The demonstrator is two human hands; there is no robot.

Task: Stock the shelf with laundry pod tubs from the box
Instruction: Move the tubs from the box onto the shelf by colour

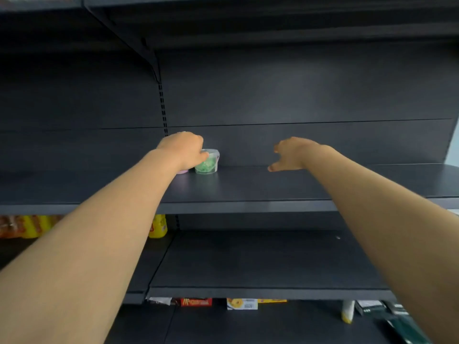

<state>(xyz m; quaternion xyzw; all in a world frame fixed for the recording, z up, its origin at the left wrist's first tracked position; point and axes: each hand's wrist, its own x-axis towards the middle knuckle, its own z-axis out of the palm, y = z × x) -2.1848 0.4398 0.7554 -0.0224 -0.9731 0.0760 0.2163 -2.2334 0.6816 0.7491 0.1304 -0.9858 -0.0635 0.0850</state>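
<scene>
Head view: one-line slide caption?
Left hand grips a lilac tub beside the green tub on the dark shelf; right hand open, empty.

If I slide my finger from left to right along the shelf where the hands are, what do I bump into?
left hand → green tub → right hand. A purple tub peeks out under the left hand, too hidden to place.

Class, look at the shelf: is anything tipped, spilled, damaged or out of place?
Nothing stands out. The green tub stands upright on the shelf, close beside a pink tub mostly hidden under the left hand. No spill shows.
</scene>
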